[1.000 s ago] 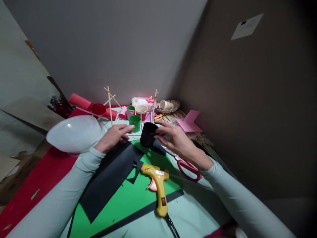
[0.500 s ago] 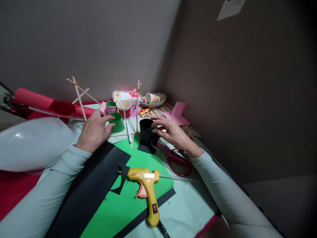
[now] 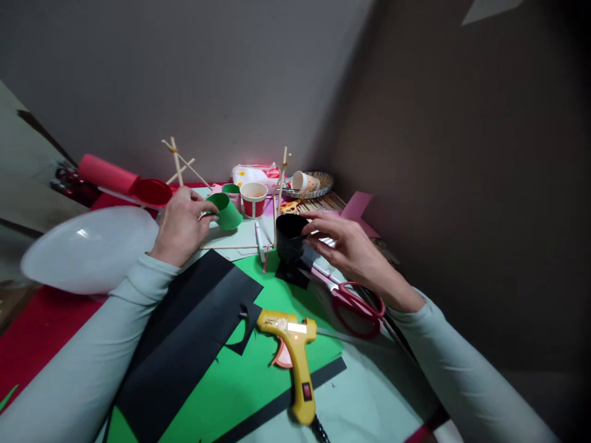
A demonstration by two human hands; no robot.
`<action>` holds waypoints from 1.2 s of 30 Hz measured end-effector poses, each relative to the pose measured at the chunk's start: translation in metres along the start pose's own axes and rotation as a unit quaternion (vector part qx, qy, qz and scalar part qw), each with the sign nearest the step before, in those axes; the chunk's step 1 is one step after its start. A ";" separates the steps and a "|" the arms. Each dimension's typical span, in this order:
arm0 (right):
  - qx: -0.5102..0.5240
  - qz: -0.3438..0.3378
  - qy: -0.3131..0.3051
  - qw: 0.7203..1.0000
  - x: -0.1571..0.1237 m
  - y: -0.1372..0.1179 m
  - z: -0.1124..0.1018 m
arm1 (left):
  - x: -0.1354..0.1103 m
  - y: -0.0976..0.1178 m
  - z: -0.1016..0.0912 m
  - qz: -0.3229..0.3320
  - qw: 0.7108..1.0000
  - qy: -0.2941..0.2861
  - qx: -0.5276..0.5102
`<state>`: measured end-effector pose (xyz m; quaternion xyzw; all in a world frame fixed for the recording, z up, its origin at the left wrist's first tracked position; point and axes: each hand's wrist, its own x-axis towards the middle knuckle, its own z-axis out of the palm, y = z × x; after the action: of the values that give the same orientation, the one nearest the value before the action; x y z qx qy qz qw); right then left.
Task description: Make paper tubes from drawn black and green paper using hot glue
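My left hand [image 3: 182, 226] is closed round a green paper cup [image 3: 225, 210] and holds it tilted just above the table. My right hand [image 3: 349, 247] grips the rim of a black paper cup [image 3: 290, 237] that stands on a scrap of black paper. A yellow glue gun [image 3: 293, 351] lies on the green sheet [image 3: 240, 378] in front of me. A large black paper sheet [image 3: 184, 338] lies under my left forearm. Red-handled scissors [image 3: 353, 304] rest beside my right wrist.
A clear plastic bowl [image 3: 90, 249] sits at the left, with a red paper roll [image 3: 108, 174] behind it. Stick frames [image 3: 176, 161], a red and white cup [image 3: 253, 199], a wipes packet [image 3: 256, 174] and a woven tray [image 3: 318, 184] stand along the wall. Pink paper [image 3: 357, 206] lies at the right.
My left hand reached to the green cup, closed on it and tipped it up. My right hand stayed on the black cup. The view swung left and back.
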<state>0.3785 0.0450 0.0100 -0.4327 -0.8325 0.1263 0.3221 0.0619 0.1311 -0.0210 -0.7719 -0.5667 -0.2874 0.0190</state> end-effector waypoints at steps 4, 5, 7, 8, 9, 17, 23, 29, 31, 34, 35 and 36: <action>-0.001 -0.027 0.009 1.000 0.028 -0.012 0.009 | 0.000 0.003 -0.001 -0.018 1.000 -0.007 0.018; -0.002 -0.031 0.012 0.999 0.036 -0.014 0.015 | -0.001 0.004 0.000 -0.021 0.999 -0.011 0.022; -0.008 -0.036 0.017 0.999 0.054 -0.015 0.030 | -0.001 0.005 0.001 -0.026 0.999 -0.017 0.031; -0.013 -0.037 0.016 0.999 0.063 -0.014 0.039 | -0.002 0.005 0.002 -0.030 0.999 -0.019 0.036; -0.021 -0.039 0.014 0.999 0.071 -0.013 0.047 | -0.002 0.005 0.002 -0.034 0.998 -0.021 0.042; -0.084 -0.030 -0.036 0.995 0.100 0.014 0.096 | -0.007 -0.003 0.012 -0.032 0.997 -0.023 0.066; -0.096 -0.040 -0.075 0.992 0.098 0.029 0.105 | -0.007 -0.007 0.016 -0.024 0.998 -0.015 0.056; -0.083 -0.047 -0.064 0.993 0.095 0.029 0.104 | -0.008 -0.009 0.017 -0.025 0.999 -0.011 0.041; -0.073 -0.049 -0.054 0.995 0.092 0.023 0.095 | -0.008 -0.008 0.012 -0.026 0.999 -0.011 0.036; -0.059 -0.046 -0.030 0.997 0.081 0.010 0.070 | -0.007 -0.002 -0.003 -0.022 0.999 0.004 0.027; -0.055 -0.041 -0.018 0.998 0.075 0.005 0.060 | -0.007 0.002 -0.009 -0.017 1.000 0.014 0.022; -0.049 -0.035 -0.008 0.998 0.067 0.000 0.049 | -0.006 0.007 -0.014 -0.009 1.000 0.024 0.016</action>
<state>0.3187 0.1023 0.0013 -0.4175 -0.8551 0.0774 0.2976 0.0612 0.1184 -0.0102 -0.7588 -0.5779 -0.2974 0.0424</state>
